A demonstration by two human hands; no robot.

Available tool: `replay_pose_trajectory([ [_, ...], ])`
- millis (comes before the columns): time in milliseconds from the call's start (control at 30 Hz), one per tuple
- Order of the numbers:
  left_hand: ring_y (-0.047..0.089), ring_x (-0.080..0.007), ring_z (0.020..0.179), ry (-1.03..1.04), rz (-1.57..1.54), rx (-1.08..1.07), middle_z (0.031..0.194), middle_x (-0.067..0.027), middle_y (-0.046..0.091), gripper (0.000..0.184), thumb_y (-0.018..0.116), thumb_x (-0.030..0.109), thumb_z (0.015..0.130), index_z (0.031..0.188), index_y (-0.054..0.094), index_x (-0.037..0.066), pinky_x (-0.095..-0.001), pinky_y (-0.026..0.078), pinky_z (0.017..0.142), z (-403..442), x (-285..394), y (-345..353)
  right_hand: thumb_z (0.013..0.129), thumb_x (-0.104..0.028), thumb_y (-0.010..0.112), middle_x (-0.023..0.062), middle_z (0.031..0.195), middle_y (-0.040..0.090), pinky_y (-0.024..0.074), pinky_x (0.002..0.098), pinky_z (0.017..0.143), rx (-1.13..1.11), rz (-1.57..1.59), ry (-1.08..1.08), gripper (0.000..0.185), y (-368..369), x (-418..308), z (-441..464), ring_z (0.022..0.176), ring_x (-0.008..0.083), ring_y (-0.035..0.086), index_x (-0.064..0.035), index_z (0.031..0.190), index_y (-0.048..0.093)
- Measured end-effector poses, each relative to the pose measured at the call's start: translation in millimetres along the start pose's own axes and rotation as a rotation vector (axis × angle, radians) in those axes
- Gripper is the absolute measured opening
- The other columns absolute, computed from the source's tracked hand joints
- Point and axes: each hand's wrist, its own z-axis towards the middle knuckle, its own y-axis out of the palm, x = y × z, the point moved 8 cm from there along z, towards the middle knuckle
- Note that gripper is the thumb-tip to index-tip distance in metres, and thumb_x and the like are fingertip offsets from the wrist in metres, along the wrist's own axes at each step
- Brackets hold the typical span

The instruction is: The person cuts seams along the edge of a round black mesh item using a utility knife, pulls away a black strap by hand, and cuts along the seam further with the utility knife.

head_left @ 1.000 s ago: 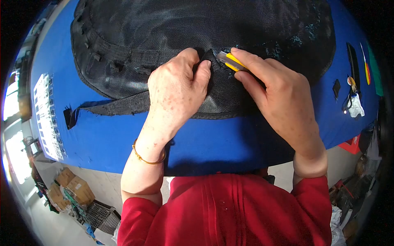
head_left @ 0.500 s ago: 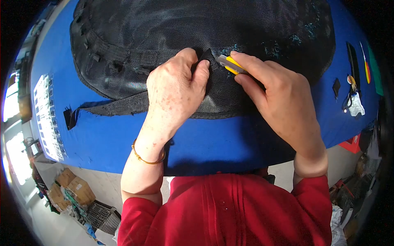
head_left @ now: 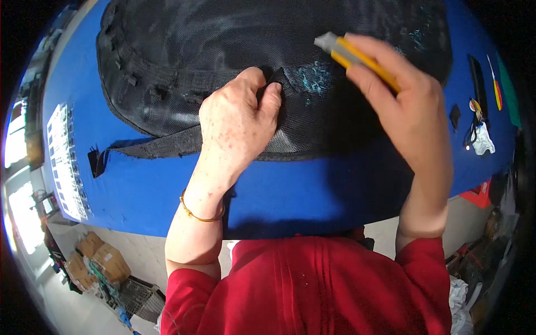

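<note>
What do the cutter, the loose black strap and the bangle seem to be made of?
Cutter: probably plastic, judging by its smooth, moulded-looking yellow and grey body.
Strap: woven fabric, likely synthetic, matte, with rough, fraying edges.
Bangle: gold-coloured metal, by its shine; real gold or plated, I can't tell.

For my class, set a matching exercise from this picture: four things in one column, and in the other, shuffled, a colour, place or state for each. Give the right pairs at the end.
Column one
1. Utility knife
2. Thread scraps
3. Bangle
4. Left hand

Column two
A. Gold-coloured
B. Pinching black fabric
C. Teal, scattered on the black mesh
D. Yellow and grey, held in the right hand

Right pairs: 1-D, 2-C, 3-A, 4-B
</note>
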Motion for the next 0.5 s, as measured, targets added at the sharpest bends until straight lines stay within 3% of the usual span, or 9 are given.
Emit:
replay_pose_trajectory([
  [33, 0.067, -0.0286, 0.056, -0.008, 0.005, 0.001, 0.059, -0.0116, 0.062, 0.021, 0.071, 0.022, 0.094, 0.083, 0.065, 0.005, -0.039, 0.054, 0.057, 0, 0, 0, 0.098, -0.02, 0.072, 0.0063, 0.102, 0.076, 0.0557, 0.0255, 0.074, 0.054, 0.025, 0.011, 0.035, -1, 8, 3, 0.089, 0.0129, 0.073, -0.0135, 0.132, 0.07],
  [67, 0.067, -0.0286, 0.056, 0.003, 0.003, 0.003, 0.059, -0.0116, 0.062, 0.021, 0.071, 0.022, 0.094, 0.083, 0.065, 0.005, -0.039, 0.054, 0.057, 0, 1, 1, 0.098, -0.02, 0.072, 0.0063, 0.102, 0.076, 0.0557, 0.0255, 0.074, 0.064, 0.019, 0.011, 0.035, 1, 11, 6, 0.089, 0.0129, 0.073, -0.0135, 0.132, 0.07],
  [133, 0.067, -0.0293, 0.055, -0.005, 0.013, 0.012, 0.057, -0.0108, 0.062, 0.021, 0.071, 0.022, 0.093, 0.082, 0.065, 0.005, -0.0399, 0.054, 0.058, 0, 0, 1, 0.1, -0.025, 0.071, 0.0021, 0.091, 0.071, 0.0514, 0.0206, 0.063, 0.028, 0.301, 0.195, 0.037, 14, 28, 8, 0.075, 0.0064, 0.065, -0.0149, 0.135, 0.067],
  [167, 0.067, -0.0293, 0.055, 0.005, 0.013, 0.016, 0.057, -0.0108, 0.062, 0.021, 0.071, 0.022, 0.093, 0.082, 0.065, 0.005, -0.0399, 0.054, 0.058, 0, 1, 1, 0.1, -0.029, 0.069, 0.0096, 0.086, 0.072, 0.0548, 0.0299, 0.064, 0.104, 0.368, 0.056, 0.032, 19, 24, 13, 0.067, 0.0179, 0.069, -0.0059, 0.123, 0.069],
  [233, 0.068, -0.0312, 0.059, -0.021, 0.016, -0.003, 0.062, -0.0128, 0.064, 0.021, 0.072, 0.022, 0.092, 0.084, 0.064, 0.004, -0.0412, 0.054, 0.059, 1, -1, 1, 0.101, -0.034, 0.068, 0.0043, 0.082, 0.067, 0.0531, 0.0252, 0.061, -0.038, 0.541, 0.181, 0.039, 39, 28, 10, 0.064, 0.0092, 0.063, -0.0032, 0.125, 0.067],
  [333, 0.068, -0.0346, 0.07, -0.002, 0.101, 0.075, 0.073, -0.0158, 0.066, 0.022, 0.075, 0.02, 0.089, 0.087, 0.061, 0.003, -0.0431, 0.054, 0.065, -2, 4, -6, 0.1, -0.037, 0.067, 0.0042, 0.081, 0.066, 0.0528, 0.0239, 0.059, -0.114, 0.633, 0.234, 0.044, 60, 37, 10, 0.063, 0.0087, 0.063, -0.0012, 0.126, 0.066],
  [367, 0.066, -0.0365, 0.078, 0.143, 0.209, 0.142, 0.083, -0.0171, 0.064, 0.021, 0.075, 0.016, 0.087, 0.087, 0.058, 0.003, -0.0443, 0.052, 0.072, -5, 16, -13, 0.101, -0.038, 0.065, 0.004, 0.08, 0.066, 0.0527, 0.0234, 0.058, -0.102, 0.589, 0.266, 0.044, 60, 40, 11, 0.063, 0.0081, 0.063, -0.0008, 0.125, 0.066],
  [433, 0.063, -0.0366, 0.077, 0.322, 0.158, 0.29, 0.084, -0.0152, 0.062, 0.017, 0.075, 0.01, 0.086, 0.087, 0.059, 0.003, -0.0457, 0.05, 0.073, -17, 41, -32, 0.101, -0.039, 0.065, 0.0038, 0.08, 0.066, 0.0526, 0.0232, 0.058, -0.116, 0.659, 0.28, 0.045, 62, 46, 13, 0.062, 0.008, 0.063, -0.0007, 0.124, 0.066],
  [500, 0.061, -0.0253, 0.077, 0.324, -0.238, 0.284, 0.086, -0.0106, 0.062, 0.01, 0.07, -0.002, 0.088, 0.092, 0.062, 0.001, -0.0329, 0.051, 0.075, -35, 70, -58, 0.101, -0.041, 0.064, 0.0037, 0.08, 0.065, 0.0517, 0.0222, 0.055, -0.157, 0.746, 0.259, 0.047, 63, 47, 14, 0.062, 0.0078, 0.062, -0.0006, 0.124, 0.066],
])
